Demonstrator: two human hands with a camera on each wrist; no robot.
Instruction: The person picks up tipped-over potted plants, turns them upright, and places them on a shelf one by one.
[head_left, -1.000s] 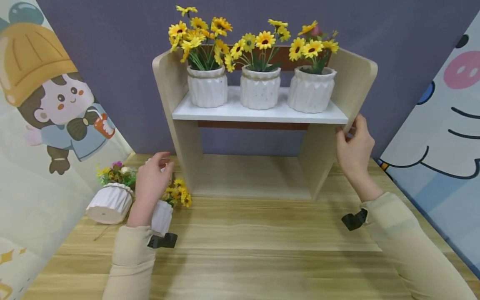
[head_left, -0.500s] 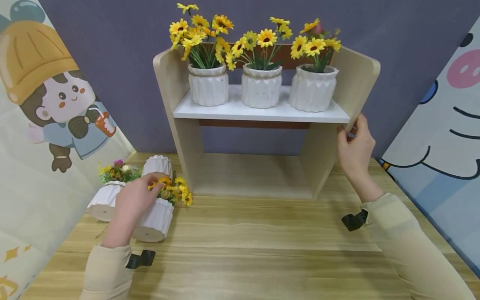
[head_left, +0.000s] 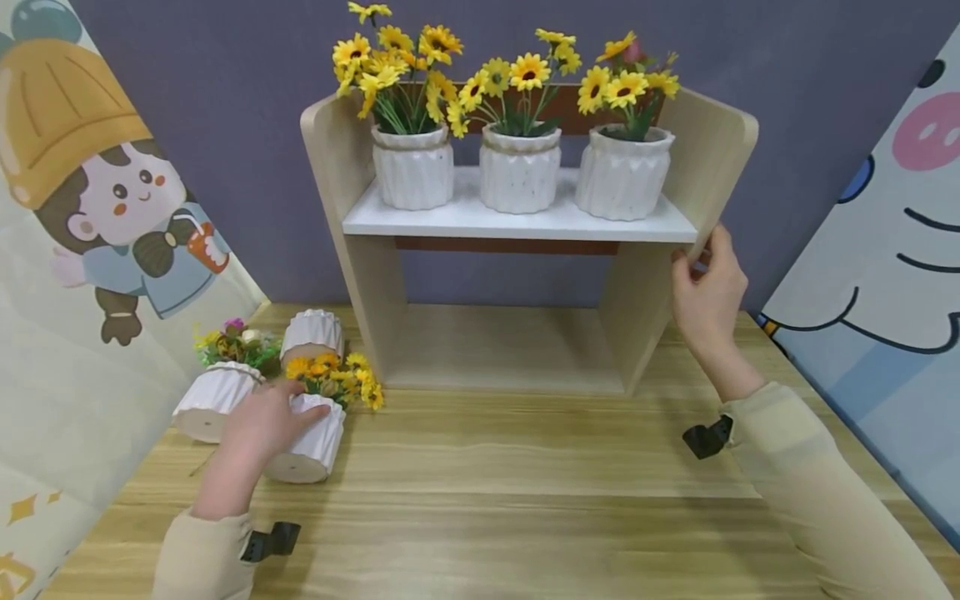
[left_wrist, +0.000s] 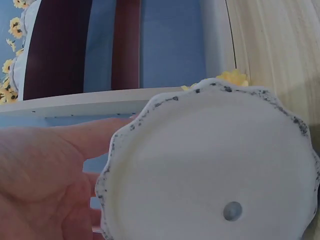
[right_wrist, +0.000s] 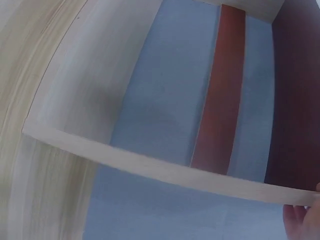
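Observation:
A white fluted flowerpot [head_left: 318, 442] with orange-yellow flowers lies tipped over on the table, its base facing me. My left hand [head_left: 258, 425] holds it from the left, thumb across its upper side; the other fingers are partly hidden. In the left wrist view, the base [left_wrist: 210, 165] with its small hole fills much of the picture, the hand [left_wrist: 50, 175] beside it. At the right, my right hand [head_left: 708, 287] grips the side panel of a wooden two-tier shelf [head_left: 645, 317], thumb inside. Only some fingers [right_wrist: 295, 220] show in the right wrist view.
Three potted yellow flowers, the left [head_left: 412, 171], middle [head_left: 520, 171] and right [head_left: 624, 175], stand on the white upper board [head_left: 517, 221]. Left of the shelf lie two more tipped pots, one with mixed flowers [head_left: 213, 400] and one behind [head_left: 311, 333]. Printed cloths hang at both sides.
My left hand has moved down and left from beside the shelf onto the nearest tipped flowerpot and now holds it. The right hand stays on the shelf's side panel.

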